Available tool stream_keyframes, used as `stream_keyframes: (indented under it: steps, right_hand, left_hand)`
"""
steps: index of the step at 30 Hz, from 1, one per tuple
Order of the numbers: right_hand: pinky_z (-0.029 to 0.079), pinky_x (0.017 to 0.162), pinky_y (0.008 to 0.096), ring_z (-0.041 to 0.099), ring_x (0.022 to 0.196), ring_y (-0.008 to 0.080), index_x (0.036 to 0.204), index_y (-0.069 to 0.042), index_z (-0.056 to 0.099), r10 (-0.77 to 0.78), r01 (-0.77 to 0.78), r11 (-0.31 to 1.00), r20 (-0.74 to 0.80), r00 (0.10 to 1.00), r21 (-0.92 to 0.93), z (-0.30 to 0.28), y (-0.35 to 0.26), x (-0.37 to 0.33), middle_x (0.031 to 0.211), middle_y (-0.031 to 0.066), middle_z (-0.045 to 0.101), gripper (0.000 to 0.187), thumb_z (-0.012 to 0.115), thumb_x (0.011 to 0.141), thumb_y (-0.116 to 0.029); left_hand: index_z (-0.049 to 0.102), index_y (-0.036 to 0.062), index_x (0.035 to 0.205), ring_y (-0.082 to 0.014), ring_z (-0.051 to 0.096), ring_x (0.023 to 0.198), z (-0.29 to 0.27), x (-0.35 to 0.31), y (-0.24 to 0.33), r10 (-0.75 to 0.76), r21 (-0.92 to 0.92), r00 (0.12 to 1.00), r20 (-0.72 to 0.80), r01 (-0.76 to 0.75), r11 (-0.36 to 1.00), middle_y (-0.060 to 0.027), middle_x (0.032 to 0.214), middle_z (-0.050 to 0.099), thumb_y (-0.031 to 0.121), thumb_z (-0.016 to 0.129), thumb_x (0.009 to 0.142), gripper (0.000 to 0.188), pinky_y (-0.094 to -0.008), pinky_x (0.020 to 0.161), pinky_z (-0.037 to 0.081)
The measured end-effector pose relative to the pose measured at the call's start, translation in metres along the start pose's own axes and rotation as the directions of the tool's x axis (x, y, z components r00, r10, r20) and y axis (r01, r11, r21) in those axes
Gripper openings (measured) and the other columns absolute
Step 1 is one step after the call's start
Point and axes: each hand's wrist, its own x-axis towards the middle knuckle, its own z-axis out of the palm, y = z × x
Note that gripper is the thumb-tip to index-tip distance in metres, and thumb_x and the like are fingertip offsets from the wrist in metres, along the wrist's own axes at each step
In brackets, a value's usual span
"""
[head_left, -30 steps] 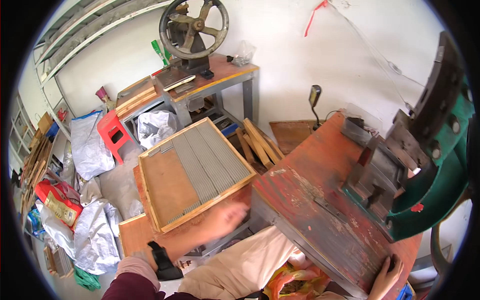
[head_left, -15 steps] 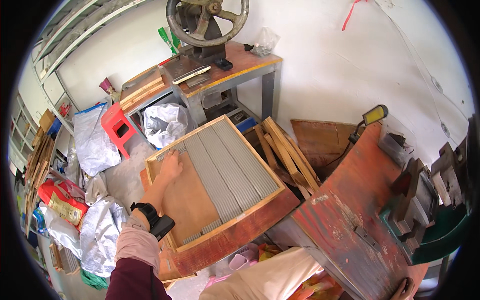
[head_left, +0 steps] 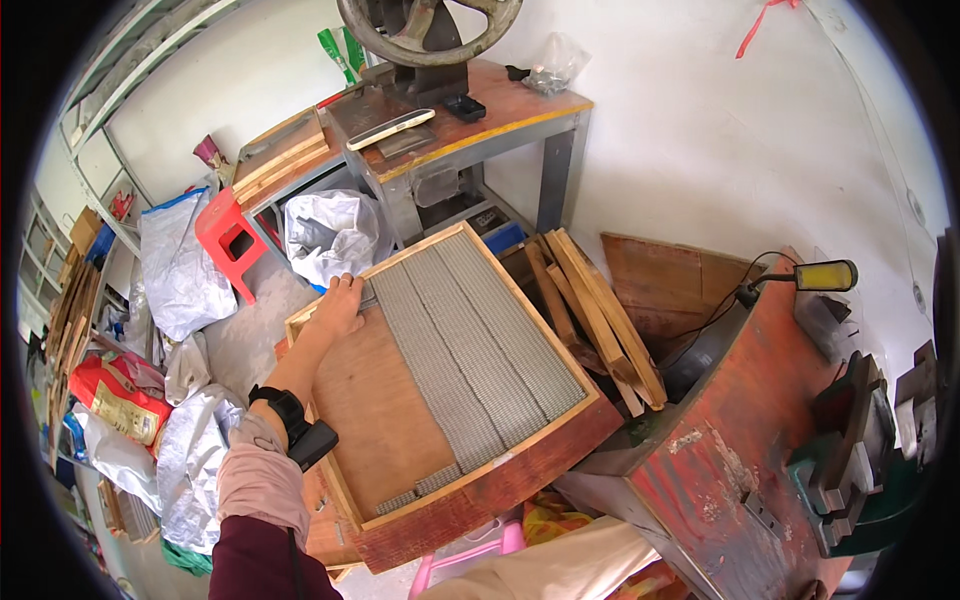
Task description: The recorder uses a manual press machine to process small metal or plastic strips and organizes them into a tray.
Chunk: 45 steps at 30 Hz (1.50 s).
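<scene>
My left hand (head_left: 340, 305) reaches to the far left corner of a shallow wooden tray (head_left: 530, 488). Its fingers are bent and drawn together beside small grey pieces (head_left: 368, 294) by the far rim; what lies under the fingertips is hidden. Long columns of small grey ridged pieces (head_left: 465, 345), metallic in look, cover the tray's right part. A short row of the same pieces (head_left: 437, 480) lies along the near rim. Between hand and near rim, the brown wooden tray bottom (head_left: 375, 410) is bare. My right hand does not show.
The tray rests on a red-painted wooden surface (head_left: 480, 520). To the right stands a worn red bench (head_left: 720, 470) with a lamp (head_left: 826, 276) and a green vise-like tool (head_left: 850, 480). Wooden strips (head_left: 600, 310) lean behind the tray. A handwheel machine (head_left: 430, 50) and red stool (head_left: 230, 240) stand beyond.
My left hand has shifted slightly up and right along the far rim, covering small grey pieces seen there before. The view has tilted, and my right fingers have left the lower right edge.
</scene>
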Motion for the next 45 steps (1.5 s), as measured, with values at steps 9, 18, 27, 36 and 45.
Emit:
stream_keyframes:
  steps: [9,18,27,36,45]
  right_hand:
    - [0.052,0.065,0.0378,0.064,0.07,0.0298,0.088,0.002,0.067,0.01,-0.01,0.997,0.001,1.0,0.071,0.007,0.016,-0.001,0.083,0.0179,0.067,0.029,0.065,0.086,-0.027]
    - [0.052,0.065,0.0374,0.064,0.071,0.03,0.087,0.0,0.068,0.042,-0.042,0.999,0.003,0.999,0.005,0.006,0.013,-0.004,0.084,0.0166,0.067,0.031,0.061,0.088,-0.03]
    - [0.051,0.065,0.0379,0.064,0.07,0.0309,0.088,0.0,0.068,0.026,-0.025,1.0,0.008,1.0,-0.019,0.004,0.011,-0.003,0.083,0.0175,0.067,0.032,0.06,0.088,-0.031]
    - [0.05,0.064,0.0392,0.063,0.068,0.0319,0.087,0.002,0.068,0.039,-0.039,0.999,-0.008,0.999,-0.025,-0.007,-0.007,0.0,0.081,0.0186,0.066,0.03,0.064,0.086,-0.028]
    - [0.05,0.064,0.0396,0.061,0.064,0.0326,0.082,0.005,0.067,0.011,-0.009,0.993,-0.018,1.0,0.119,0.002,-0.015,-0.001,0.074,0.0208,0.065,0.028,0.064,0.086,-0.023]
  left_hand:
    - [0.046,-0.0075,0.109,-0.0364,0.048,0.101,0.02,0.0,-0.001,-0.015,-0.035,0.986,-0.163,0.009,0.999,-0.0224,0.106,0.051,0.003,0.067,0.06,0.054,-0.0413,0.089,0.042]
    - [0.053,-0.0019,0.108,-0.0366,0.046,0.106,0.011,0.014,-0.005,-0.222,-0.106,0.974,0.051,0.226,0.968,-0.0191,0.112,0.052,0.016,0.072,0.06,0.055,-0.0448,0.091,0.042]
    - [0.056,0.0022,0.115,-0.0351,0.042,0.111,-0.006,0.011,0.006,-0.278,-0.045,0.948,0.157,0.288,0.957,-0.0165,0.115,0.052,0.027,0.075,0.061,0.063,-0.0476,0.094,0.037]
    - [0.059,0.0001,0.107,-0.0349,0.055,0.1,-0.017,-0.046,0.031,-0.056,-0.291,0.947,0.317,0.153,0.944,-0.0201,0.102,0.06,0.028,0.075,0.062,0.056,-0.042,0.087,0.044]
    - [0.06,-0.0016,0.104,-0.0364,0.062,0.083,0.001,-0.069,0.053,-0.037,-0.263,0.999,-0.04,0.025,0.964,-0.022,0.091,0.063,0.029,0.072,0.063,0.053,-0.0418,0.076,0.05]
